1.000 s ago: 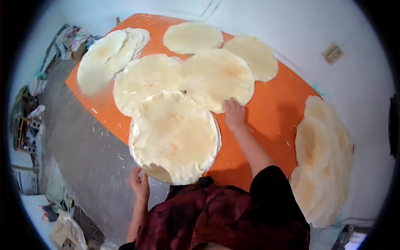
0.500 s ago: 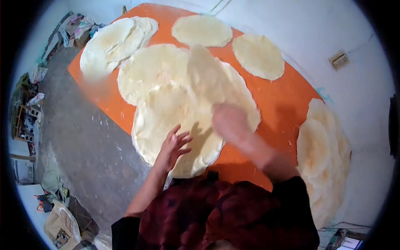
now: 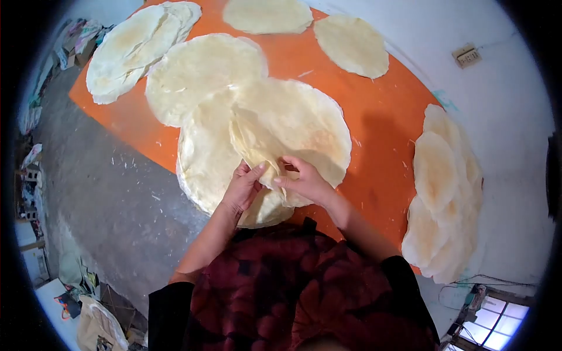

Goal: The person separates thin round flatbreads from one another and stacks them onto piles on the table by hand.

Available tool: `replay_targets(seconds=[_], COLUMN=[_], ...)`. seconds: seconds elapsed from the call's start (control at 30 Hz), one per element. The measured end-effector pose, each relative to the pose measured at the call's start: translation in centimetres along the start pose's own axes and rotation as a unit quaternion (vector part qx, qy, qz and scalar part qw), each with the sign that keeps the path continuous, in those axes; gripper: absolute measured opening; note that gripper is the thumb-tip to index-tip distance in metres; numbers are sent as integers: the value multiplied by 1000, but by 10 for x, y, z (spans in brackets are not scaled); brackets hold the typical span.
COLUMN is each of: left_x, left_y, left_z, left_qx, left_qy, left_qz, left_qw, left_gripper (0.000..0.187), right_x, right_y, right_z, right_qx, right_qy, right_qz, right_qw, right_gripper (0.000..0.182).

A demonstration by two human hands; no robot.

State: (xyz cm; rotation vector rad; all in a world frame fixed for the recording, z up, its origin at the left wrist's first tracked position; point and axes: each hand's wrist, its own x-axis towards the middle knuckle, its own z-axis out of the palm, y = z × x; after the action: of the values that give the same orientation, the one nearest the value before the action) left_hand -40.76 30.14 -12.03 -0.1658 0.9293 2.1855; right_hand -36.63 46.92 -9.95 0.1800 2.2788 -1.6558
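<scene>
Pale thin sheet (image 3: 250,140), bunched into a fold between both hands, above the stacked rounds (image 3: 199,155) at the near side of the orange table (image 3: 380,187). Can't tell if it joins the wide round (image 3: 319,117) at 1 o'clock from the hands. Left hand (image 3: 244,187), at the fold's 7 o'clock: thumb over the sheet, fingers behind, clamped on it. Right hand (image 3: 307,182), at 4 o'clock: thumb and fingers apart around the fold's edge; can't tell if they pinch.

Others: loose round (image 3: 266,14) at 12, second round (image 3: 351,47) at 1, layered pile (image 3: 134,52) at 10 to 11, overlapping pile (image 3: 445,193) at 3.

Risks, my judgement: tearing at the crease if the hands pull opposite ways; cracking if it's dry; layers sticking and dragging along if lifted fast; rounds sliding off at 7 o'clock, where they overhang the table edge.
</scene>
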Motion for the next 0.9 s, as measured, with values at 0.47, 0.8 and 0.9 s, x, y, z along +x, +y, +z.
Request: replay_targets(seconds=[0.47, 0.8, 0.9], left_x=[-1, -9, -17], left_y=[-23, -15, -7], left_z=[-46, -53, -56], left_qx=[-32, -12, 0], left_qy=[198, 191, 146], left_qz=[-7, -35, -52], left_qw=[980, 981, 988], left_gripper=[29, 23, 22], right_x=[28, -24, -13], right_y=[2, -186, -181], right_z=[-78, -264, -221], right_qx=[109, -266, -461], right_qy=[154, 415, 299], right_qz=[66, -82, -143], right_qw=[980, 866, 823], right_gripper=[20, 13, 9])
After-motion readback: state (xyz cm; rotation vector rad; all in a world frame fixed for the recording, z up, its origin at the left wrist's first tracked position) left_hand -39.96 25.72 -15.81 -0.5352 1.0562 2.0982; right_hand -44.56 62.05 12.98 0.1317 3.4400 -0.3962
